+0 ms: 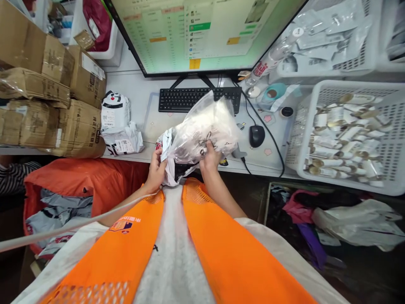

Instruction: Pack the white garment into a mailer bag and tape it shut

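left hand [155,172] pinches mailer [170,169], right hand [210,158] grasps clear bag [221,122]
the bag's dark print [206,139] is too small to read

I see 2 bare forearms [226,192] angled forward and inward, left hand [155,171] and right hand [210,158] curled in grips.

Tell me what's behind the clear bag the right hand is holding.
Behind the clear bag, the black keyboard shows its left part and right end; the monitor stands farther back. The bag covers some middle keys and part of the desk; anything hidden there can't be seen.
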Available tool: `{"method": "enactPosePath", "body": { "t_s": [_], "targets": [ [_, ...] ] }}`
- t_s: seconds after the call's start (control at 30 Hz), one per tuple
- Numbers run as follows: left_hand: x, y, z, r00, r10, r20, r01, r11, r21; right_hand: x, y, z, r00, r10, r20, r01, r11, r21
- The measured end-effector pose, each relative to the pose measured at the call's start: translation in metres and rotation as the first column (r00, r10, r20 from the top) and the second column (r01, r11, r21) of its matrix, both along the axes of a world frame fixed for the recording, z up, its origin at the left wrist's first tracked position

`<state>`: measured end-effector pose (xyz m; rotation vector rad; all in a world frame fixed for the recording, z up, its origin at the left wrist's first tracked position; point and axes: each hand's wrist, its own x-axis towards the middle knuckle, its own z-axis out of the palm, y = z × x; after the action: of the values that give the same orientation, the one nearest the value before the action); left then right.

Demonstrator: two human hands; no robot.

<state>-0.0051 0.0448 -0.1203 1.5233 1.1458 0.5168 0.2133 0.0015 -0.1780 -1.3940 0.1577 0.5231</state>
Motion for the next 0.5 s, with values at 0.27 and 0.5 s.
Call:
{"method": "enactPosePath", "body": {
  "t_s": [0.27, 0.5],
  "targets": [
    [-0.034, 0.105, -0.017, 0.987, 0.035, -0.157, -0.027, 0.998, 0.055, -0.040, -0.019, 0.018, 0.910, 0.398, 0.114, -0.383, 0.914, -0.132],
    [0.027, 0.155, -0.043, 0.942, -0.315, -0.116, 0.282, 0.931, -0.231, -0.079, -0.062, 0.032, 0.615, 0.787, -0.045, -0.789, 0.613, -0.045]
  ]
}}
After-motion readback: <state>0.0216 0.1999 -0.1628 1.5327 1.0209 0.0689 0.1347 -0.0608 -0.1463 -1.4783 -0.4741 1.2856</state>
